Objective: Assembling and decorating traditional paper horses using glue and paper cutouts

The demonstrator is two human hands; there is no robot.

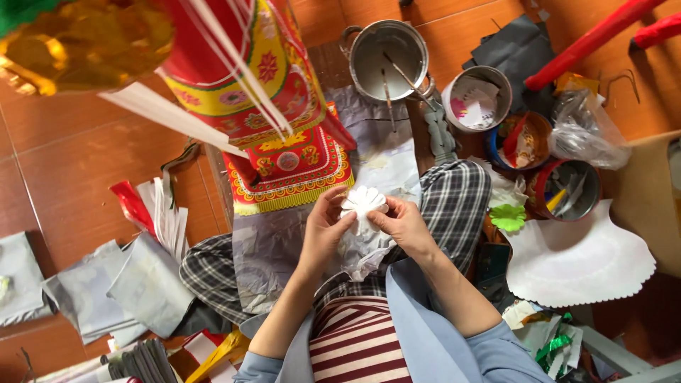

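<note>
Soft, even daylight fills the frame, bright enough to show colours clearly. Shadows are faint and short. Glare sits on the metal pot (pixel 389 58) at upper centre and on the clear plastic bag (pixel 586 131) at upper right. The gold ornament (pixel 85 44) at upper left is close and blurred. Edges bend slightly outward.

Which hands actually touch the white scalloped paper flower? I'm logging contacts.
Touching, both. The head view shows the left hand and right hand pinching the white scalloped paper flower from either side, fingertips on its edges.
</note>
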